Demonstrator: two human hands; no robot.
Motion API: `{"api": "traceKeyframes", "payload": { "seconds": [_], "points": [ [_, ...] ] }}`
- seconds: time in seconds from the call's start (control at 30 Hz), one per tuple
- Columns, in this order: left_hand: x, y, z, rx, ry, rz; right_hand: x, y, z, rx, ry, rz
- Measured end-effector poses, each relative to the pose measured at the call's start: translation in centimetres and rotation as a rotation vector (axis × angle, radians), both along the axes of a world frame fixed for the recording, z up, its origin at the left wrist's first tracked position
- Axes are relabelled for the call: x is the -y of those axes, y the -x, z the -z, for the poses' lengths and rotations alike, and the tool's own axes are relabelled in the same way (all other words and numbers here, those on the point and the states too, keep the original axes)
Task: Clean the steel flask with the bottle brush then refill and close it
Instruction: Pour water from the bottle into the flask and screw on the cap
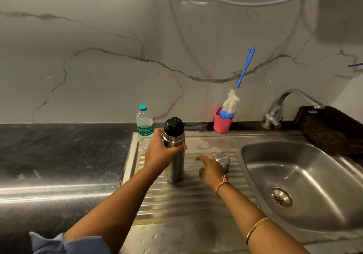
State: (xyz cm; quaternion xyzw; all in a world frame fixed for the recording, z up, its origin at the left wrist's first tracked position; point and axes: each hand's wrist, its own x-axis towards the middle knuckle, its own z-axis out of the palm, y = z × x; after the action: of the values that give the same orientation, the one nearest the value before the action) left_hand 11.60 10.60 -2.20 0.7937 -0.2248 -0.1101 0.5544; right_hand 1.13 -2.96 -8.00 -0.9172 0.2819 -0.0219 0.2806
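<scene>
Gripping the steel flask (174, 172) near its black lid, left hand (160, 151) holds it upright on the sink drainboard (196, 195). Right hand (210, 168) is loose-fingered and holding nothing, just beside a steel cup (224, 160). Further back are a water bottle (144, 128) and the bottle brush (244, 71) in a pink cup (222, 125).

My left hand (160, 151) covers part of the tall steel flask (174, 167) and the lower corner of the clear plastic water bottle (144, 124) behind it. My right hand (210, 169) hides the near side of the small round steel cup (223, 160); whether my fingers touch it I cannot tell. The dark woven basket (330, 130) runs off the frame's right edge.
</scene>
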Motion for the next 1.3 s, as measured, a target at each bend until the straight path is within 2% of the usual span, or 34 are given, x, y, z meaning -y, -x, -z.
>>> {"api": "traceKeyframes", "payload": {
  "seconds": [0.07, 0.17, 0.23, 0.33, 0.47, 0.7, 0.83, 0.93, 1.03, 1.13, 1.3],
  "points": [
    [-0.1, -0.1, 0.1, -0.008, 0.0, -0.001, 0.6, 0.1, -0.3, -0.047, 0.035, -0.034],
    [-0.1, -0.1, 0.1, -0.019, -0.005, 0.009, 2.9, -0.2, -0.9, -0.011, 0.214, 0.068],
    [-0.1, -0.1, 0.1, -0.024, -0.007, 0.01, 4.7, -0.2, -0.9, -0.075, 0.277, 0.096],
    [0.0, 0.0, 0.0, -0.028, -0.01, 0.011, 6.8, 0.0, -0.1, -0.251, 0.207, 0.092],
    [0.0, -0.1, -0.3, -0.04, -0.03, 0.019, 8.4, 0.1, 1.5, -0.309, 0.064, 0.058],
    [0.0, -0.1, -0.2, -0.054, -0.034, 0.018, 7.7, -0.2, 0.9, -0.116, 0.064, 0.1],
    [-0.1, -0.2, -0.1, -0.042, -0.038, 0.018, 6.6, -2.2, -4.3, 0.212, -0.103, 0.116],
    [-0.1, -0.3, 0.0, -0.048, -0.031, 0.014, 5.1, -3.6, -9.8, 0.387, -0.284, -0.02],
    [-0.1, -0.4, 0.1, -0.049, -0.028, 0.013, 2.8, -4.1, -14.9, 0.458, -0.305, -0.214],
    [-0.1, -0.5, 0.1, -0.048, -0.028, 0.018, 0.6, -4.3, -17.6, 0.346, -0.255, -0.406],
    [0.0, -0.5, 0.5, -0.049, -0.002, 0.022, -2.1, -5.3, -17.9, 0.109, 0.028, -0.544]
  ]
}}
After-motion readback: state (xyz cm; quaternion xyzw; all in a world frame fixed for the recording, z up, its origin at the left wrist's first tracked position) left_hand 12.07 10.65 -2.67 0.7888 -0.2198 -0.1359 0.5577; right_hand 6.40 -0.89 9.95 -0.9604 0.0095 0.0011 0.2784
